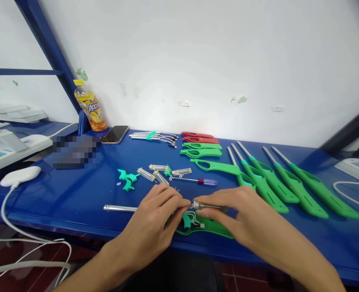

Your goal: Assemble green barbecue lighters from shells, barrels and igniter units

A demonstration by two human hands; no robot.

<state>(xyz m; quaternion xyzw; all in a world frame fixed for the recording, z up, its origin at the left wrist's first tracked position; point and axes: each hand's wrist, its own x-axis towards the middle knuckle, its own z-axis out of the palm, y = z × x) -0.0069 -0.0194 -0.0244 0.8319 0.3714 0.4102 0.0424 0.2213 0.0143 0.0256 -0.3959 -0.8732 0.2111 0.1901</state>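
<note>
My right hand (231,207) holds a clear lighter fuel tank (211,206) level between thumb and fingers, its valve end pointing left. At that end my left hand (161,213) is pinched on a small pale piece (192,206), whose exact kind is too small to tell. Below both hands lies an open green lighter half-shell (219,229) with white wires and a teal trigger (186,221) in it. A metal lighter tube (118,208) runs leftward from under my left hand, which hides part of it.
Several loose fuel tanks (146,174), teal triggers (127,179) and a screwdriver (208,182) lie beyond my hands. Green lighters (304,190) fill the right side. Shells (200,152), tubes with wires (146,136), a phone (115,134) and a drink bottle (91,107) line the back.
</note>
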